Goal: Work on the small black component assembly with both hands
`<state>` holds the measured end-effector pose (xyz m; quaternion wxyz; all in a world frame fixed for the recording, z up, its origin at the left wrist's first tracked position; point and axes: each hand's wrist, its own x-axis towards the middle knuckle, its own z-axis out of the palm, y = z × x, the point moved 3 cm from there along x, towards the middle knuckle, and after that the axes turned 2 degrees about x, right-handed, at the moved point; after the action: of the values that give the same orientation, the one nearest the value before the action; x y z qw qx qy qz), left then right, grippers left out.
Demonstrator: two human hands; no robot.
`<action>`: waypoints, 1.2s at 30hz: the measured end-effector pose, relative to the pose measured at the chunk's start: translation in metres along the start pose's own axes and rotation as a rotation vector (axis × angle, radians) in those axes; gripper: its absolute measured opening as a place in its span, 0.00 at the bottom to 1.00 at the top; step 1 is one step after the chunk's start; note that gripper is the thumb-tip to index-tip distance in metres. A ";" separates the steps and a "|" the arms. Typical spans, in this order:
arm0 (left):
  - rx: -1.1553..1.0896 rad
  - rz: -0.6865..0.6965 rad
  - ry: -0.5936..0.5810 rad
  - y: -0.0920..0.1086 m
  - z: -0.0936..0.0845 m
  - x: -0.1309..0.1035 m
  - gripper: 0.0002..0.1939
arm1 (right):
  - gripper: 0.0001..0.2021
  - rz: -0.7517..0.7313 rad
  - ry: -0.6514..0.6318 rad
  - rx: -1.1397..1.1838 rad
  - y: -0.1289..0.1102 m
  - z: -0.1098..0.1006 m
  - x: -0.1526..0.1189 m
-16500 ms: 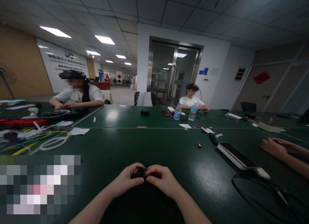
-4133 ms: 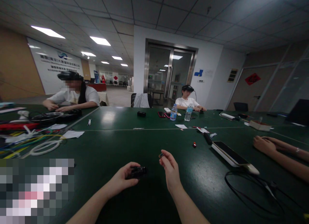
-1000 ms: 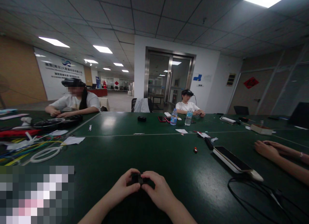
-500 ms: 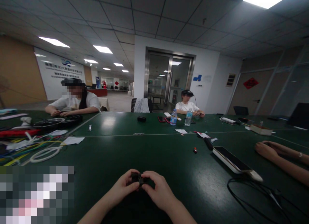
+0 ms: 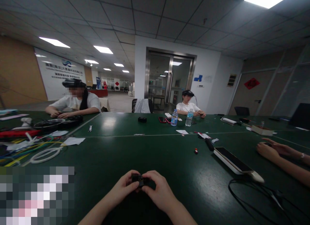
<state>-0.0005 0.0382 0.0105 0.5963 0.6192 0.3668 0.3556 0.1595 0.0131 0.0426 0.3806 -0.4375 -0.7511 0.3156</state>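
Between my two hands is a small black blocky object (image 5: 139, 179), whose kind I cannot make out. My left hand (image 5: 128, 185) pinches its left side between thumb and fingers. From the right, my right hand (image 5: 156, 186) grips the same piece, its thumb near the left thumb. Fingers cover much of the object. Both hands are just above the near part of the dark green table (image 5: 101, 166).
On the right lie a white device with a dark screen (image 5: 232, 159), a black cable (image 5: 232, 192) and a co-worker's hands (image 5: 271, 149). A small red-orange item (image 5: 196, 151) lies ahead. Coiled cables (image 5: 46, 155) crowd the left. Two bottles (image 5: 189, 118) stand farther back.
My hands stay in nearly the same place, with the black object turned very slightly. At the right, the co-worker's fingers have lifted and opened a little.
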 end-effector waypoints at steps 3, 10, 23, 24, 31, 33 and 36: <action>-0.007 0.005 -0.001 -0.005 -0.002 0.002 0.16 | 0.15 0.017 -0.014 0.004 0.000 0.000 0.000; 0.014 0.003 -0.003 -0.006 -0.003 0.003 0.16 | 0.16 0.027 -0.003 0.016 0.004 0.001 0.001; 0.003 -0.002 -0.040 -0.008 -0.003 -0.002 0.21 | 0.13 -0.013 -0.029 0.020 0.005 0.001 0.001; 0.005 -0.002 -0.041 -0.009 -0.003 -0.002 0.20 | 0.13 -0.013 -0.037 0.017 0.005 0.001 0.001; 0.032 0.051 -0.064 -0.008 -0.003 -0.002 0.17 | 0.12 0.001 -0.033 0.012 0.003 0.002 0.000; 0.028 0.044 -0.064 -0.006 -0.002 -0.003 0.20 | 0.13 0.010 -0.045 0.006 0.003 0.003 -0.001; 0.039 0.028 -0.054 -0.005 -0.002 -0.003 0.22 | 0.13 0.011 -0.049 0.013 0.002 0.003 -0.001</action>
<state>-0.0038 0.0366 0.0057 0.5887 0.6452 0.3486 0.3400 0.1586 0.0123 0.0392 0.3635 -0.4312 -0.7556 0.3333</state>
